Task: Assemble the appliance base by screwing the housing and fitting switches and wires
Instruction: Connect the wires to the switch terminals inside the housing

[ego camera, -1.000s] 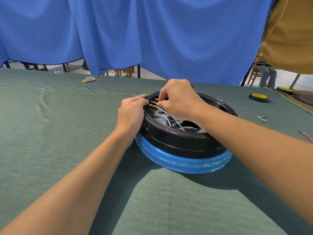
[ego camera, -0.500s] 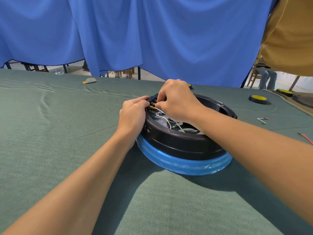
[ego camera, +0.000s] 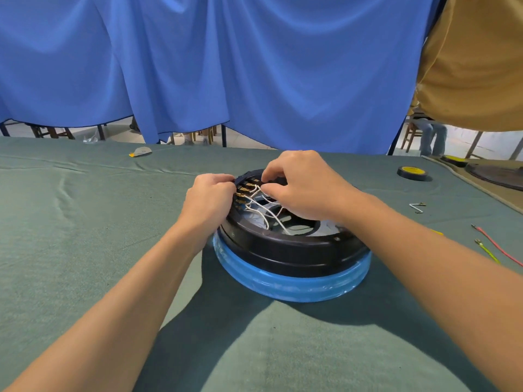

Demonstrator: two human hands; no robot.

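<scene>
A round appliance base sits on a green cloth-covered table [ego camera: 85, 250], straight ahead of me and within easy reach. Its black housing [ego camera: 294, 247] rests on a ring wrapped in blue film [ego camera: 283, 281].

Both hands meet at the far left of the rim, where a black switch block [ego camera: 246, 175] stands. My left hand [ego camera: 210, 198] comes from outside the rim, its fingers curled against the block's outer face to brace it. The fingertips are hidden, so I cannot tell how firmly they grip.

My right hand [ego camera: 300, 188] reaches over the open middle of the base. Its thumb and forefinger are pinched together on one of the white wires [ego camera: 268, 212], close to its end.

A row of brass terminals [ego camera: 243, 190] lies just left of that pinch, between my two hands. The row runs along the rim from near to far, and the tabs point inward, toward my right hand. I judge that the next push goes leftward, against the braced left hand.

The other white wires loop down from the terminals into the housing's centre. They look thin and springy, so they may be easy to knock loose.

A roll of black and yellow tape [ego camera: 412, 173] and loose red and yellow leads [ego camera: 493, 244] lie well apart on the right.
</scene>
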